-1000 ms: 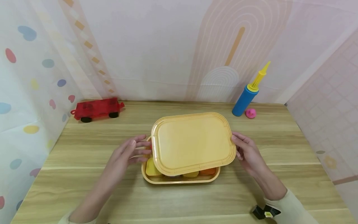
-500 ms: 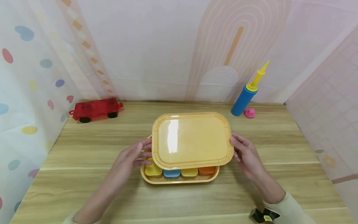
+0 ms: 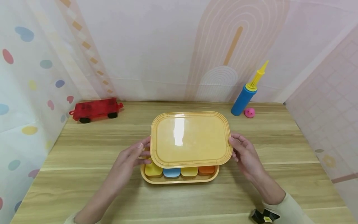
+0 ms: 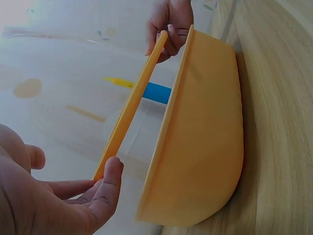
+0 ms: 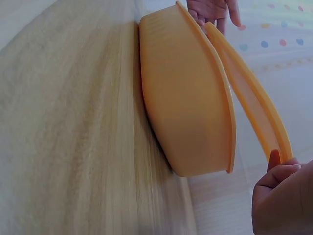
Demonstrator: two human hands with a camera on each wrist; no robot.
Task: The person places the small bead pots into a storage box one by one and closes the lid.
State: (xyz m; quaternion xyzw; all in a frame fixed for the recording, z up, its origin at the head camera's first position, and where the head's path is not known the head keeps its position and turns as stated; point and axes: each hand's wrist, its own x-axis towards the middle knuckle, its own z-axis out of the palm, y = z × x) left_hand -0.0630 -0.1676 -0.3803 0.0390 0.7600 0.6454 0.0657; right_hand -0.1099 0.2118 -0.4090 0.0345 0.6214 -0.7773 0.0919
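A yellow-orange rectangular lid is held up, tilted, above a matching plastic box. Below the lid's near edge, a row of rounded blocks shows inside the box: yellow, blue, another yellow one and orange. The lid hides the rest. My right hand pinches the lid's right end, thumb on top and fingers beneath. At the left end, the fingers of my left hand touch the lid's edge. In the left wrist view the left thumb stands apart from the lid.
A red toy wagon stands at the back left of the wooden table. At the back right are a blue and yellow hand pump and a small pink toy. Patterned cloth walls surround the table.
The lid has levelled out, its right side swinging away from me, and more of the blocks has come into view. My left fingers have moved against its left edge. The right hand keeps its grip.
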